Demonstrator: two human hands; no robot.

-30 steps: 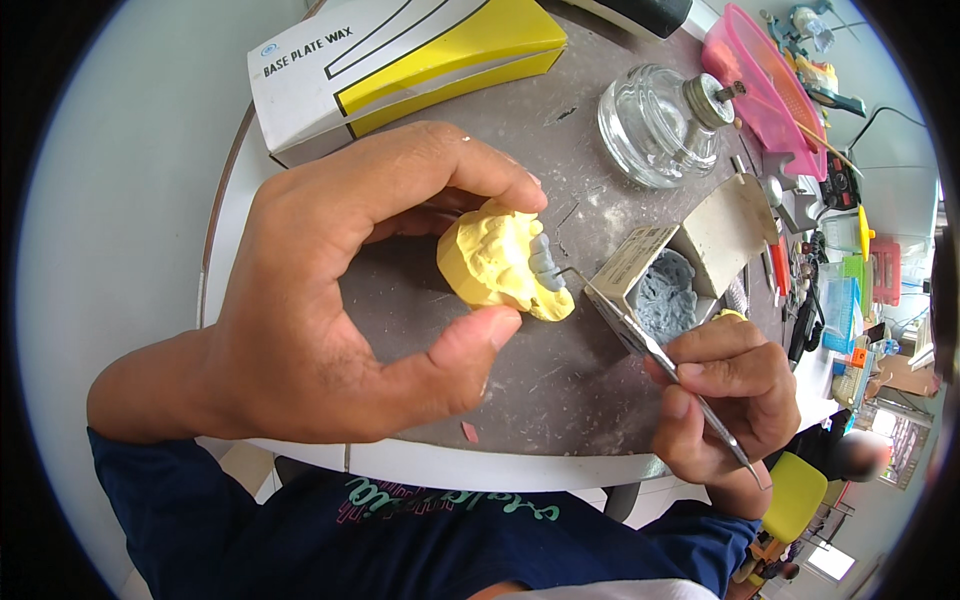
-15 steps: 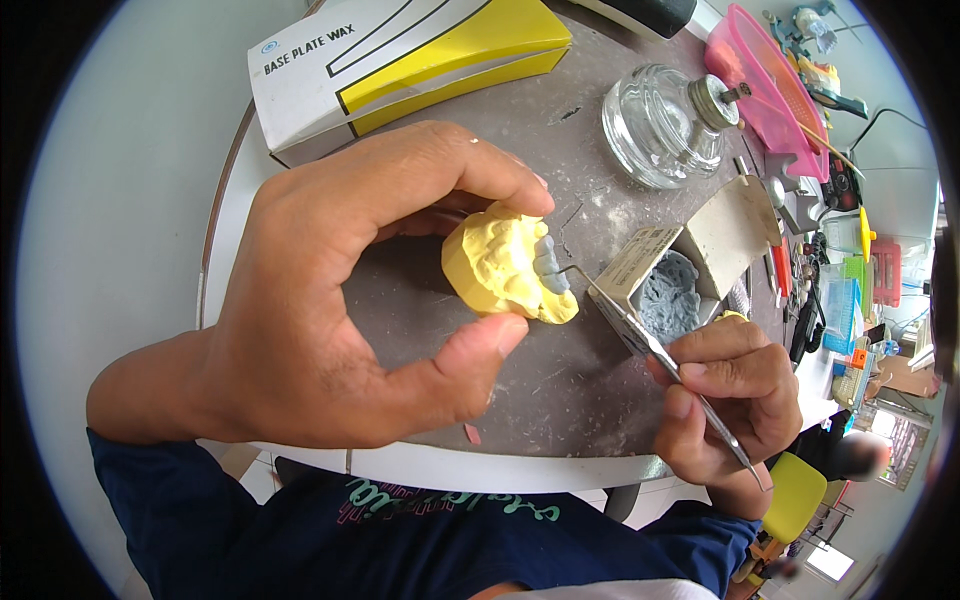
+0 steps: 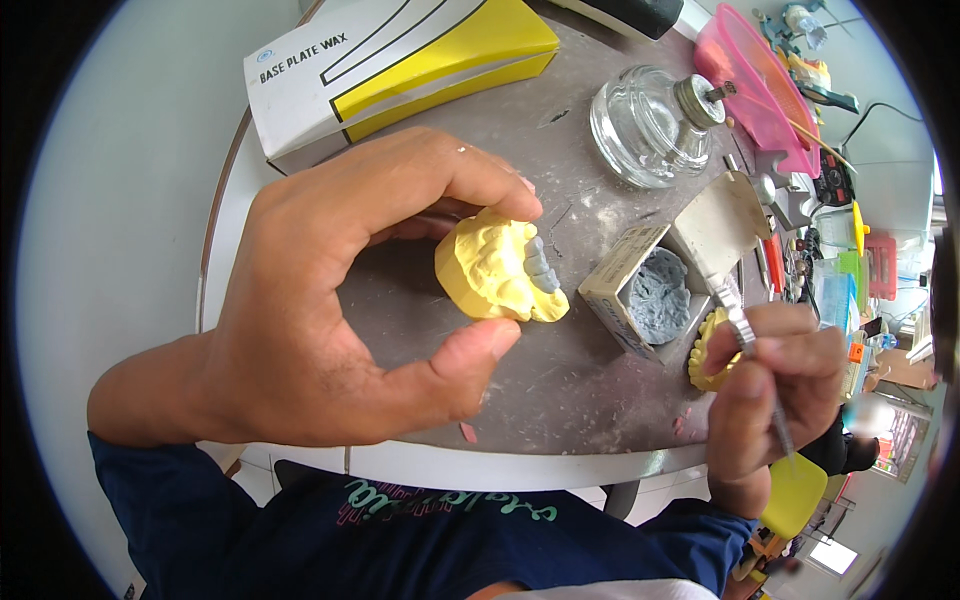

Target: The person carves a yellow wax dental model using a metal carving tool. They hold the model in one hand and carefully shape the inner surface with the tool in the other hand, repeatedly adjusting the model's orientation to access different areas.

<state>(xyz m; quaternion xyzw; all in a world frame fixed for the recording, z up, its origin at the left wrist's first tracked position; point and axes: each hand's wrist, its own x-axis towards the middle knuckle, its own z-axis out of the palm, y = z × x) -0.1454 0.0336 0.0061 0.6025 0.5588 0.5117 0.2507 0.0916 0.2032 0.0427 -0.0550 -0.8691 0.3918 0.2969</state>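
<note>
Between the thumb and fingers of my left hand [image 3: 310,290] is a yellow dental cast [image 3: 488,265]. Grey wax [image 3: 541,265] covers a few teeth along its right side. My right hand [image 3: 770,385] pinches a slim metal wax carver [image 3: 738,325], whose upper end is raised and blurred. It is well apart from the cast. Just left of the carver, an opened small carton [image 3: 622,290] holds a lump of grey wax [image 3: 658,297]. A second yellow cast [image 3: 706,352] lies on the table, partly hidden behind my right fingers.
A white and yellow box [image 3: 400,75] lies at the far left. Beyond the carton stands a glass spirit burner [image 3: 650,125]. A pink basket [image 3: 765,100] sits at the far right, near assorted tools. Pink scraps [image 3: 468,432] lie by the table's near edge [image 3: 520,462].
My right hand has drawn the carver away from the grey wax on the cast, moving right and tilting it more upright. The second cast has come into fuller view. My left hand is nearly still.
</note>
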